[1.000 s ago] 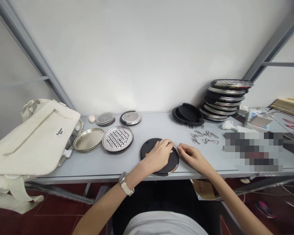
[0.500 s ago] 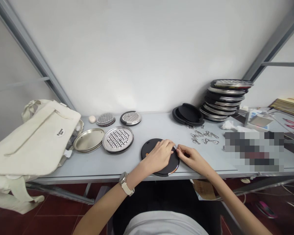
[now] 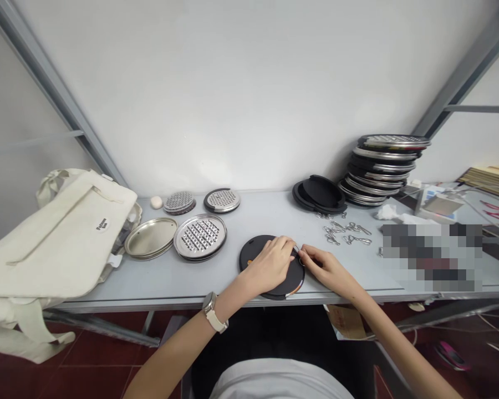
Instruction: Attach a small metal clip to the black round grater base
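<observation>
A black round disc with a coloured strip along its near right edge lies on the table in front of me. My left hand rests across its top, fingers bent down and closed at its far right rim. At that rim my right hand pinches with thumb and forefinger; a thin silvery bit shows between the hands, too small to name. Right of the hands lie several wire clips. Round metal grater plates are on the left, beside plain metal discs.
A tall stack of round graters stands at the back right, beside black round holders. A cream bag covers the left end of the table. More grater discs sit near the wall. A blurred patch hides things at right.
Almost nothing differs. The right hand's fingertips have shifted slightly at the disc's rim; the left hand stays in place on the disc.
</observation>
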Motion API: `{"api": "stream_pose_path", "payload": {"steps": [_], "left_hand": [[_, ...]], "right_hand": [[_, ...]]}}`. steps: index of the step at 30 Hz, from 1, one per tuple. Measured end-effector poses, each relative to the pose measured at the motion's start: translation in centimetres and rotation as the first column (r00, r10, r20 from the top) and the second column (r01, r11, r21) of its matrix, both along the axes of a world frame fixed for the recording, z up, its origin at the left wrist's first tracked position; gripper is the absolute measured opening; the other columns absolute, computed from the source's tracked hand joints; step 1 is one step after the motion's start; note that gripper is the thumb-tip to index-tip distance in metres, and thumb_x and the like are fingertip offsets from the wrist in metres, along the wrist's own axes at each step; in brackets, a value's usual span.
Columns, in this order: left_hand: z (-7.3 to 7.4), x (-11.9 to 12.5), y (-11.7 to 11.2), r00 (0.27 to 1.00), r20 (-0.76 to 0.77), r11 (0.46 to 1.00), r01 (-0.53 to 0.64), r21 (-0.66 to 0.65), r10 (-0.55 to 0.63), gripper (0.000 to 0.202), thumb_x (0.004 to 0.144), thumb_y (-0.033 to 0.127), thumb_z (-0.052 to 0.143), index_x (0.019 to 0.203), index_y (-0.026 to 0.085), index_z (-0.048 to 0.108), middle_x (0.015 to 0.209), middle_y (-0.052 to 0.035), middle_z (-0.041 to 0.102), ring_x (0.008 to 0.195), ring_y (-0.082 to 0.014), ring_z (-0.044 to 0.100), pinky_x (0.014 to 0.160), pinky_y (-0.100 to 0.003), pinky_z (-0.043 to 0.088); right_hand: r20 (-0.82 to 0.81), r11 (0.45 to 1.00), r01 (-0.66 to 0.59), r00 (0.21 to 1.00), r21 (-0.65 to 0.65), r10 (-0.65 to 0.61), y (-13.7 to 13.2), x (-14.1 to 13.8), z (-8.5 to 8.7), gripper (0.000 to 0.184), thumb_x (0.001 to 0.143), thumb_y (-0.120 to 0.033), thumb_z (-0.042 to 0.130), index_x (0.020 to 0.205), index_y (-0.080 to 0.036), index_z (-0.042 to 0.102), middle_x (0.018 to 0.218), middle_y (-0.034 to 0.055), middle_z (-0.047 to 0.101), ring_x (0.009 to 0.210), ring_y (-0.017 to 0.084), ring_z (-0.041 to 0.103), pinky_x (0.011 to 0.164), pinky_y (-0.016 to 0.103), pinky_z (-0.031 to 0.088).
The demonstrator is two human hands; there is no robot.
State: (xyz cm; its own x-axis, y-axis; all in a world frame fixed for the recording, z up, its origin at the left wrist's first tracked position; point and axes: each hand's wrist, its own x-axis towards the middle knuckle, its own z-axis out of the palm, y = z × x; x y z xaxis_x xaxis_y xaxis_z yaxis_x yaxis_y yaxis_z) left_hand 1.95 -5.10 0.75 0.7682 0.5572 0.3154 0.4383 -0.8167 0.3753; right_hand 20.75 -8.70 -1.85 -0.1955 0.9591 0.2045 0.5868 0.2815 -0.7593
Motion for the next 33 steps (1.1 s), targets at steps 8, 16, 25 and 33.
{"api": "stream_pose_path", "payload": {"steps": [8,16,25,33], "left_hand": [[-0.11,-0.01,-0.02,1.0,0.001,1.0,-0.005,0.008,0.005,0.024,0.098,0.016,0.035,0.121,0.017,0.042,0.121,-0.0095,0.05,0.116,-0.0211,0.048,0.103,-0.039,0.037],[0.01,0.24,-0.27,0.999,-0.001,0.999,-0.035,0.021,0.035,0.026,0.098,0.015,0.033,0.122,0.019,0.043,0.119,-0.0088,0.05,0.112,-0.0212,0.049,0.099,-0.038,0.04],[-0.39,0.57,-0.43,0.994,0.034,0.994,-0.105,0.036,0.103,0.025,0.097,0.015,0.035,0.121,0.017,0.043,0.12,-0.0098,0.049,0.112,-0.0219,0.049,0.096,-0.036,0.041],[-0.11,0.39,-0.13,0.972,0.047,0.972,-0.232,0.042,0.23,0.015,0.096,0.012,0.039,0.101,0.016,0.052,0.101,-0.0071,0.053,0.098,-0.0211,0.052,0.091,-0.037,0.044]], "right_hand": [[-0.021,1.0,0.019,1.0,-0.009,-0.019,-0.05,0.0,0.11,0.035,0.097,-0.041,0.036,0.068,-0.022,0.037,0.062,-0.0045,0.038,0.059,0.014,0.038,0.056,0.025,0.033],[-0.042,1.0,0.003,0.999,-0.024,-0.004,0.23,0.18,-0.51,0.034,0.096,-0.04,0.039,0.068,-0.022,0.035,0.063,-0.0054,0.032,0.06,0.013,0.034,0.056,0.024,0.031],[-0.013,1.0,0.005,1.0,-0.015,-0.005,0.06,0.18,-0.28,0.033,0.098,-0.039,0.037,0.07,-0.021,0.038,0.063,-0.0048,0.037,0.06,0.013,0.037,0.057,0.025,0.032],[0.008,1.0,0.024,1.0,-0.001,-0.024,0.07,-0.04,0.01,0.035,0.099,-0.041,0.035,0.07,-0.021,0.038,0.065,-0.004,0.039,0.061,0.013,0.041,0.06,0.026,0.034]]}}
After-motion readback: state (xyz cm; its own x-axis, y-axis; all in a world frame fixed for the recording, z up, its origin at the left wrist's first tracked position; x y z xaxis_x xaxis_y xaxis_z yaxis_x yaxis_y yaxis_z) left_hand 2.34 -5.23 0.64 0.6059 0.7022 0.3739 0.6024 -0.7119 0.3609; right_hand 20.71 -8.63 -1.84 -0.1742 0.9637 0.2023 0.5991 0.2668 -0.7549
